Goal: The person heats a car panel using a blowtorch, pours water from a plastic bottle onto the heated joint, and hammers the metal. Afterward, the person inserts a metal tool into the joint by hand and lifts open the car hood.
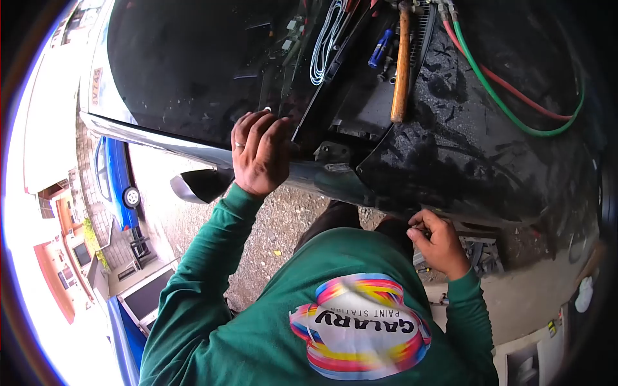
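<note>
My left hand [259, 151], with a ring on one finger, rests at the lower corner of the dark windshield [187, 71] of a car. Its fingers are bent and close together, and the fingertips are hidden; a tiny white spot shows just beyond them. Just right of it lies a metal hinge bracket [333, 152] by the edge of the black hood [450, 161]. My right hand [441, 243] is beside the car's fender, low and near my body. Its fingers are curled in with the thumb close to them; whatever they hold, if anything, I cannot make out.
On the cowl lie a wooden-handled hammer [400, 71], a blue screwdriver [381, 48] and a coiled light cable [324, 45]. Red and green hoses [492, 96] cross the hood. A side mirror [203, 185] sticks out at left. A blue car [116, 177] stands beyond the gravel.
</note>
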`<state>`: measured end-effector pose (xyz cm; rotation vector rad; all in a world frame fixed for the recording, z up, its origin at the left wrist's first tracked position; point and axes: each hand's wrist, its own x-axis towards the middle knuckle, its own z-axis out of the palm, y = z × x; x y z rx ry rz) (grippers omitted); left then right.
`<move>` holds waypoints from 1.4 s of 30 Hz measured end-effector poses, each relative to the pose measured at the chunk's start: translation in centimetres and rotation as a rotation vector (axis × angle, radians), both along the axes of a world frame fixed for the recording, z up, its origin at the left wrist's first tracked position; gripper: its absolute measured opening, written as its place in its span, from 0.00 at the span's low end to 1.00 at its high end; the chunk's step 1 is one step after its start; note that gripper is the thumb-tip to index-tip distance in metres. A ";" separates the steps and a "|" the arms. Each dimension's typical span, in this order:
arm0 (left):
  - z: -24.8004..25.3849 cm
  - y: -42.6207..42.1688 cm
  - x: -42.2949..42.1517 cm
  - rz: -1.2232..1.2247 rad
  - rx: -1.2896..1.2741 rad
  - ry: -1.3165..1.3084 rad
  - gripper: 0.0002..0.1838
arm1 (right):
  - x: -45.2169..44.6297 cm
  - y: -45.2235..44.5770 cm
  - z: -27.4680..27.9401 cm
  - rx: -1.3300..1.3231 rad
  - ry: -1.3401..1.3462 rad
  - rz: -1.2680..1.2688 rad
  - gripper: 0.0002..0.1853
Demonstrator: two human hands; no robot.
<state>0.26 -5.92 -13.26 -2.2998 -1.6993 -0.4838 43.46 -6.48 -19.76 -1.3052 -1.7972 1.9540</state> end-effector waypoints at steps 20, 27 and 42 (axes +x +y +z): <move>-1.9 1.1 0.0 0.286 -0.085 0.045 0.24 | -8.0 6.9 10.9 0.471 0.197 -0.093 0.09; -1.8 1.0 -0.5 0.235 -0.053 0.005 0.26 | -17.0 19.8 12.6 0.190 0.699 -0.593 0.12; -2.1 0.6 -1.4 0.200 -0.104 -0.058 0.22 | -17.0 28.1 4.5 0.810 -0.496 -0.229 0.46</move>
